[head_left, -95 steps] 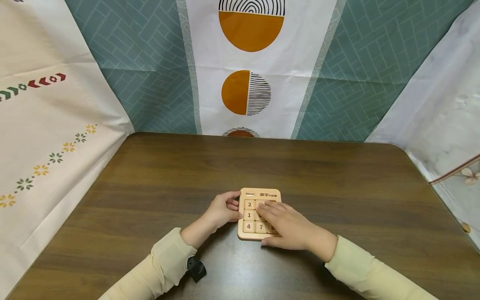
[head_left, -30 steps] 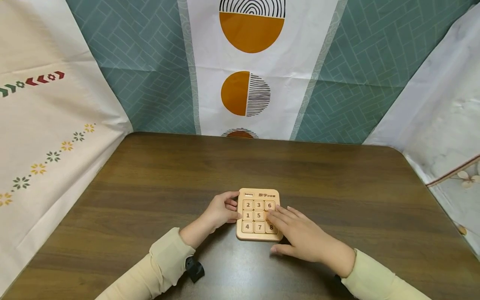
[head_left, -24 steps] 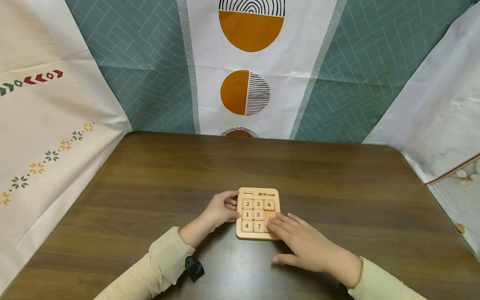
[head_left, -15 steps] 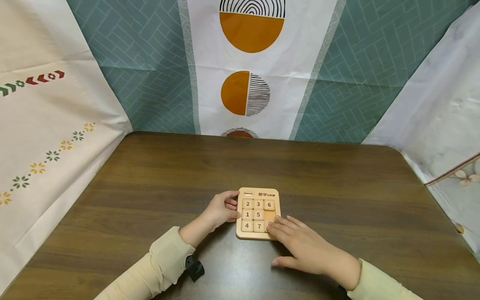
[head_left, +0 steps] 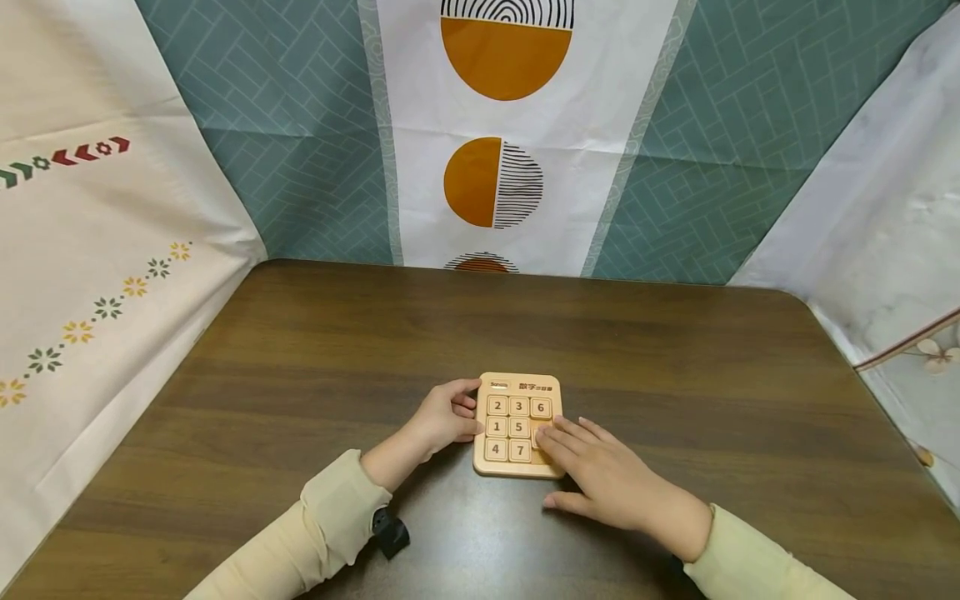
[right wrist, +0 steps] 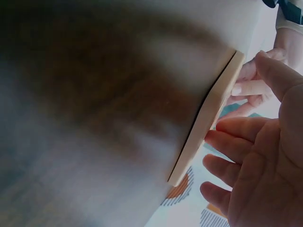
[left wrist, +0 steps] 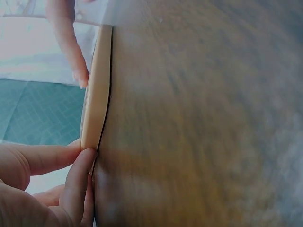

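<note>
Though shiny near the number puzzle (head_left: 518,427), brown tabletop (head_left: 517,325) before patterned cloths (head_left: 517,117).

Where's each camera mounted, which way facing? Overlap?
Head: on head, facing forward and down at the number slide puzzle; left hand, right hand and sleeves show.
Left wrist: on that wrist, facing the puzzle's edge; left hand near, part of right hand beyond.
Right wrist: on that wrist, facing the puzzle's edge; right hand near, left beyond.
Wrist views share puzzle, both hands.
</note>
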`<state>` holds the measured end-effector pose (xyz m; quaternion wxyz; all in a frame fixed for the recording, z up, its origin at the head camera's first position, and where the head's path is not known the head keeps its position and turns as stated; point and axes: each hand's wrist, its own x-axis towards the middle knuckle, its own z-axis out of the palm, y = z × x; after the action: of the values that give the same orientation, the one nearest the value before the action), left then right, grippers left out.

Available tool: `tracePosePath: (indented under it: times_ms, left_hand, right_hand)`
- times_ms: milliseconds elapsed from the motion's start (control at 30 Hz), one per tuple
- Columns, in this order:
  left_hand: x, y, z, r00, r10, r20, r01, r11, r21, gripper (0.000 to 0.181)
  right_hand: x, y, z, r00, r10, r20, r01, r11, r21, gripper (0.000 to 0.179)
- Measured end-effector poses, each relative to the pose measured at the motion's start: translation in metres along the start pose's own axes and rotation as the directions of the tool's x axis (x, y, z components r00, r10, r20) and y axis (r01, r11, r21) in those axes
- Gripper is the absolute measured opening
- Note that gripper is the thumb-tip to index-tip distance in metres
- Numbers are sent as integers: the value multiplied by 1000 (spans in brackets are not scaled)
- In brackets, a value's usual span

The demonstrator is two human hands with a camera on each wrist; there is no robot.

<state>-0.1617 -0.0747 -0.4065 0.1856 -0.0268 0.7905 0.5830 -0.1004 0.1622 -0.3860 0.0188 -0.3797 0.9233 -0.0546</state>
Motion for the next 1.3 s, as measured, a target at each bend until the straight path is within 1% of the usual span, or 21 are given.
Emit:
tracePosePath:
  times_ms: [67, 233, 467, 600, 733, 900, 1067, 1300]
  left_hand:
    - [0, 0, 0, 1000, -3, 0, 3, 1000, -2, 69]
    - [0, 0, 1, 1000, -8, -3, 8, 1000, 1, 68]
    - [0, -1, 1, 1000, -5, -10, 5, 1000, -4, 68]
    - [1, -2, 1, 1000, 4, -12, -4, 1000, -11, 69]
    - [1, -3, 1, 1000, 9, -9, -9, 1000, -16, 69]
    - [0, -3, 1, 1000, 13, -4, -13, 1000, -17, 68]
    - [0, -3, 2, 1000, 14, -4, -14, 1000, -19, 68]
    - [1, -2, 1, 1000, 5, -10, -5, 1000, -11, 68]
  right_hand:
    - [3, 2, 2, 1000, 15, 4, -15, 1000, -8, 72]
    - [8, 5, 3, 1000, 25, 1, -25, 999, -34, 74]
    - [8, 4, 1, 999, 35, 16, -34, 999, -27, 75]
    - [7, -1, 0, 1000, 17, 20, -16, 1000, -14, 75]
    - [6, -7, -2, 999, -35, 26, 35, 999, -13, 73]
    - [7, -13, 0, 994, -93, 56, 93, 996, -1, 72]
    - [7, -14, 1, 993, -88, 81, 87, 996, 14, 72]
    - [4, -11, 0, 995, -77, 65, 76, 997, 23, 71]
